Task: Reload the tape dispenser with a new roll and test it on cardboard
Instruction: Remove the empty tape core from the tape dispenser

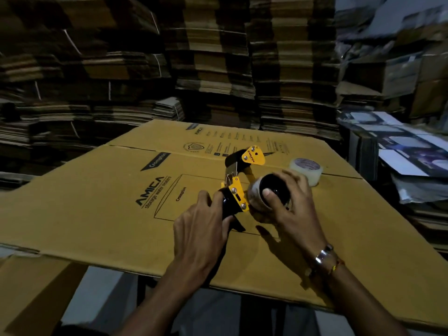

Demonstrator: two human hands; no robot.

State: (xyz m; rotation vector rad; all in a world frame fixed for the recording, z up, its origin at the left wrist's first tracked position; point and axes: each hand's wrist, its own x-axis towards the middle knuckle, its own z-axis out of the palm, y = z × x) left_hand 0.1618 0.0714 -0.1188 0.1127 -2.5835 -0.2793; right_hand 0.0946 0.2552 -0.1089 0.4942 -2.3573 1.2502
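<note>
The handle of the tape dispenser [238, 190] is covered by the left hand [201, 229]. Much of the spool near the sheet's right edge is masked by the right hand [288, 202], so whether tape sits on it cannot be told. The flattened cardboard sheet [97, 214] is cut off at the lower right, and its far-edge small print cannot be read. The stacked cartons [400, 32] at upper right are blurred.

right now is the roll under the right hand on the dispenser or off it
On it, it seems: the roll sits against the yellow dispenser around its black hub, gripped by the right hand. Whether it is fully seated, cannot tell.
</note>
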